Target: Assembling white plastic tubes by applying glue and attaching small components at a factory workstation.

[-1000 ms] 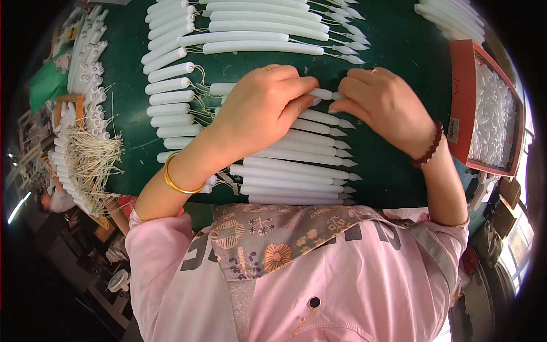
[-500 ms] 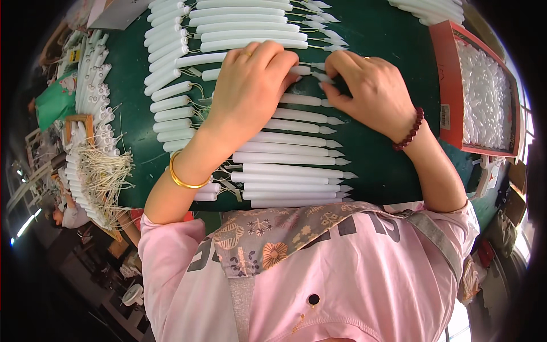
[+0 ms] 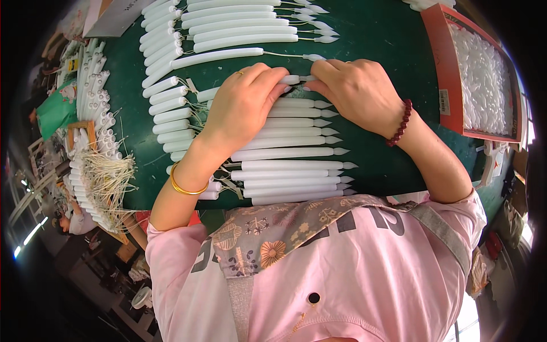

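My left hand point(image 3: 242, 105) is closed around a white electric taper candle point(image 3: 291, 80), whose end sticks out past the fingertips. Facing it, my right hand point(image 3: 362, 94) pinches the clear flame-shaped tip point(image 3: 308, 78) at that end. Whether tip and candle are fully joined is hard to make out. Just beyond lies another candle point(image 3: 219, 57), its flame tip point(image 3: 314, 57) apart from it on a thin wire. Nearer my body, a row of candles point(image 3: 290, 152) has the tips seated on their ends.
Farther off, several candles point(image 3: 245, 39) have tips dangling on wires. Short white tubes point(image 3: 162, 82) line the left side of the green table point(image 3: 393, 45). A red box point(image 3: 450, 102) of clear flame tips stands right. Tubes with loose wires point(image 3: 108, 171) are at far left.
Both hands have come slightly nearer my body, and my right fingers have closed in on the tip. The candle beyond, partly covered before, now shows its wire and tip. The whole view has shifted a little.
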`<act>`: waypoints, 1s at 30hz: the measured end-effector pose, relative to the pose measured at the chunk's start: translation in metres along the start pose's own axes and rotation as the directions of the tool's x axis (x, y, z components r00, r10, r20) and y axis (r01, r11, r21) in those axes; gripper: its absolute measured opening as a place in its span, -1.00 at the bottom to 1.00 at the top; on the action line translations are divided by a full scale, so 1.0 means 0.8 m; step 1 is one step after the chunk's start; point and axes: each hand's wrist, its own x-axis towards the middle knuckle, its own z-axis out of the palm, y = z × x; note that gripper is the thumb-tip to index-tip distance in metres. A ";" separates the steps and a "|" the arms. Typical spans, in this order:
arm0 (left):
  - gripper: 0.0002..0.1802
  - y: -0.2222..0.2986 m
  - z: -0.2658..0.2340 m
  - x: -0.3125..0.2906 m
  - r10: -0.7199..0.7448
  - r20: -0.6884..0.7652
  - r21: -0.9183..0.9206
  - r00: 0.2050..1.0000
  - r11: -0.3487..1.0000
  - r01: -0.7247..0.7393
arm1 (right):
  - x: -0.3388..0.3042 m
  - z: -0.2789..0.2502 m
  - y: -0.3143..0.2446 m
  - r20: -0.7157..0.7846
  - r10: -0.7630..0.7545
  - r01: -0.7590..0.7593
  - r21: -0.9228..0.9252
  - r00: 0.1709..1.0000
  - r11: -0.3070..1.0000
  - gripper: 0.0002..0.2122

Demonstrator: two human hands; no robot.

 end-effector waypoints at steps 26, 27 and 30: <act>-0.84 -0.008 -0.009 0.001 -0.076 0.055 -0.219 0.996 0.972 0.086 | 0.029 -0.013 0.014 0.103 -0.151 0.143 0.087 0.983 0.986 -0.74; -0.84 -0.011 -0.015 0.008 -0.072 0.051 -0.216 0.996 0.973 0.081 | 0.032 -0.021 0.017 0.183 -0.120 0.104 0.092 0.976 0.990 -0.75; -0.81 -0.026 -0.041 0.017 0.057 -0.123 0.058 0.991 0.997 -0.050 | 0.030 -0.022 0.023 0.000 -0.055 0.055 0.036 0.998 0.998 -0.77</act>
